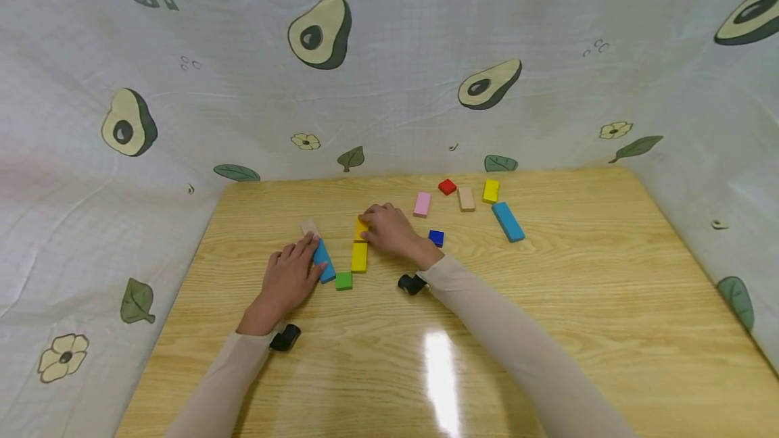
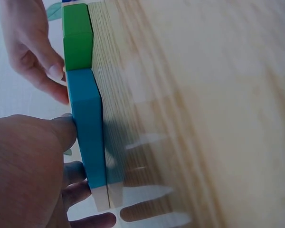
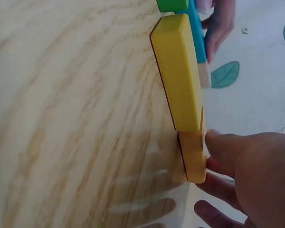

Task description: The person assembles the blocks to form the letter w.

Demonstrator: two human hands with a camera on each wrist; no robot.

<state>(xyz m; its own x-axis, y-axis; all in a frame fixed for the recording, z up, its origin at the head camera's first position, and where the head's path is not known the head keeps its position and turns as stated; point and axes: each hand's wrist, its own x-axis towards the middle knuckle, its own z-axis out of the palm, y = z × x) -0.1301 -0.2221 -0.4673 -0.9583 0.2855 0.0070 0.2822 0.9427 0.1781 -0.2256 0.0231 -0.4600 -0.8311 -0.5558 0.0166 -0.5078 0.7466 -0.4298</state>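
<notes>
My left hand (image 1: pixel 292 278) lies over a long blue block (image 1: pixel 324 259), its fingers fairly straight. The fingertips touch the block near its far end, where a pale wooden block (image 1: pixel 309 226) adjoins it, and the thumb rests near the closer end. A green block (image 2: pixel 78 38) sits by the blue block's near end. My right hand (image 1: pixel 395 232) pinches an orange block (image 3: pixel 194 156) between thumb and fingers. This block lies end to end with a yellow block (image 1: pixel 360 257), whose near end is close to the green one. Fingers partly hide the orange block.
Right of the right hand lie a dark blue block (image 1: pixel 436 238), a pink block (image 1: pixel 422 204), a red block (image 1: pixel 447 186), a beige block (image 1: pixel 466 199), another yellow block (image 1: pixel 491 191) and a second long blue block (image 1: pixel 508 222). Printed cloth (image 1: pixel 395 134) borders the wooden table (image 1: pixel 608 303).
</notes>
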